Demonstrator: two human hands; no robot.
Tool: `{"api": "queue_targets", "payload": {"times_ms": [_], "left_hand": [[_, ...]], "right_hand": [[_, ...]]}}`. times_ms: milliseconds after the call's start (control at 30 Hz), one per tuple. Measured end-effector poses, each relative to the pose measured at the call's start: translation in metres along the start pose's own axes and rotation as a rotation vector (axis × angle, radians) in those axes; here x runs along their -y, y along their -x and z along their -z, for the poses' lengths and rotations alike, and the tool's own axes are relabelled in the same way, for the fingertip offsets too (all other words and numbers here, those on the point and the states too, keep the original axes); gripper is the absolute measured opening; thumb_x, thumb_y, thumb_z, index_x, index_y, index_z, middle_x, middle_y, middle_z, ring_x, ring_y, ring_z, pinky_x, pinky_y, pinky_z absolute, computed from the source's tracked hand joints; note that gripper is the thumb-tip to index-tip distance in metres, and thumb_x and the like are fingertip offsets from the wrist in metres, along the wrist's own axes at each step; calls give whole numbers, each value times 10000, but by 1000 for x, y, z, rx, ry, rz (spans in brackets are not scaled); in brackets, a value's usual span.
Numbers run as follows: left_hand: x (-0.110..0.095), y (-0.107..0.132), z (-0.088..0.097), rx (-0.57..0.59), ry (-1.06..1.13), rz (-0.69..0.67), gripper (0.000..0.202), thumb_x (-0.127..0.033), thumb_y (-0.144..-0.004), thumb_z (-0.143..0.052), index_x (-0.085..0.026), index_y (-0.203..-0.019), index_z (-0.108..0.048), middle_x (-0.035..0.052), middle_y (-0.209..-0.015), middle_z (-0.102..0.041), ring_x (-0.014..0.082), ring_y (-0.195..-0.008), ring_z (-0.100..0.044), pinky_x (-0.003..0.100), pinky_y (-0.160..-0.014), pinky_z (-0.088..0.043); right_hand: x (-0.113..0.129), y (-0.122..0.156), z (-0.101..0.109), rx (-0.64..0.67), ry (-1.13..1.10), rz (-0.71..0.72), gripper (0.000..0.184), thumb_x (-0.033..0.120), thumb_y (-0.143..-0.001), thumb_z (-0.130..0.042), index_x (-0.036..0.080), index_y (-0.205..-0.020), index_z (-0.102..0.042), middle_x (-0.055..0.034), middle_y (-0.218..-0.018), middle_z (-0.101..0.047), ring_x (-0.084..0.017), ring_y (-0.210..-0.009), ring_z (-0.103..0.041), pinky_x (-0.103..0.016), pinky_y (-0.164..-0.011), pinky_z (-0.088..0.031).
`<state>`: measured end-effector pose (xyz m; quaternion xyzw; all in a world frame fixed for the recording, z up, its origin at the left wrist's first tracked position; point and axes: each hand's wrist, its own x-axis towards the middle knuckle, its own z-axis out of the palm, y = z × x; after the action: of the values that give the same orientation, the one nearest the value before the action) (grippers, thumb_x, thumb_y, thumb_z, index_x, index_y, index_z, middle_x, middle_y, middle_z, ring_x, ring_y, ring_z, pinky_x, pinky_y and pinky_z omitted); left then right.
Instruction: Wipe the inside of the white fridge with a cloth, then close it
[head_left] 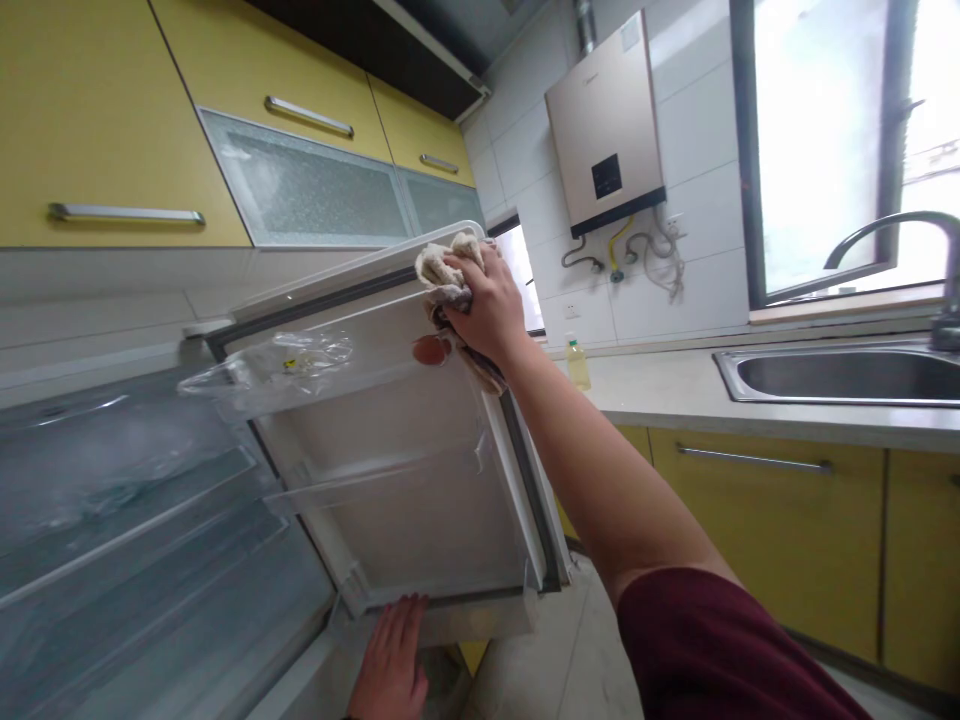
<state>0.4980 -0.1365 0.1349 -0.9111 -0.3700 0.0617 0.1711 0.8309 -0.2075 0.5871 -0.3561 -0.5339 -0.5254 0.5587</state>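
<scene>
An open fridge door (390,420) stands in front of me with clear shelves on its inner side. At its upper outer corner my right hand (491,300) grips a beige-and-grey cloth (442,270), which is pressed against the door's edge. Just below the cloth a brown egg (430,350) rests in the top door shelf. A crumpled clear plastic bag (300,360) lies at the left of that same shelf. My left hand (394,650) is at the lowest door shelf (480,615), fingers stretched out flat and holding nothing.
The fridge interior with glass shelves (127,520) is on the left. Yellow cabinets (285,50) hang overhead. To the right run a counter (660,390) with a bottle of yellowish liquid (577,365), a steel sink (840,375) and tap (892,225). A water heater (607,120) is wall-mounted.
</scene>
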Motion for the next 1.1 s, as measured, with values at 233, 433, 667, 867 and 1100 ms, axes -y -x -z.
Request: {"api": "queue_targets", "payload": {"times_ms": [233, 433, 667, 867, 1100], "left_hand": [[1, 2, 10, 50, -21, -4, 803, -223, -805, -345, -197, -1563, -82, -123, -1547, 93, 126, -1493, -13, 332, -1236, 79], [1, 0, 8, 13, 5, -16, 774, -244, -829, -341, -182, -1566, -113, -112, -1558, 64, 125, -1493, -43, 327, -1239, 55], [-7, -2, 14, -109, 123, 29, 788, -249, -793, -377, -234, -1570, -248, -107, -1571, -155, 121, -1458, -187, 319, -1246, -33], [-9, -3, 5, -232, 171, 18, 825, -221, -749, -411, -252, -1563, -284, -108, -1557, -211, 108, -1440, -210, 311, -1243, -5], [-9, 8, 21, -223, 193, 11, 857, -207, -733, -421, -241, -1572, -251, -68, -1532, -288, 133, -1413, -257, 316, -1234, -17]], "right_hand": [[17, 49, 28, 25, -165, -148, 420, 372, -882, -596, 160, -1245, -600, -95, -1304, -507, -235, -1248, -454, -381, -1090, -381], [17, 99, 50, 200, -138, -98, 442, 374, -843, -592, 160, -1228, -618, -101, -1336, -483, -250, -1246, -445, -394, -1084, -375], [36, 182, 68, 287, -174, -295, 382, 320, -825, -610, 207, -1190, -609, -68, -1284, -522, -254, -1185, -473, -425, -1026, -394], [51, 228, 72, 238, -183, -433, 381, 254, -851, -599, 229, -1231, -585, -75, -1198, -549, -249, -1122, -474, -435, -1010, -394], [74, 266, 87, 281, -137, -538, 345, 274, -830, -636, 255, -1171, -590, -68, -1172, -537, -250, -1085, -461, -449, -959, -400]]}}
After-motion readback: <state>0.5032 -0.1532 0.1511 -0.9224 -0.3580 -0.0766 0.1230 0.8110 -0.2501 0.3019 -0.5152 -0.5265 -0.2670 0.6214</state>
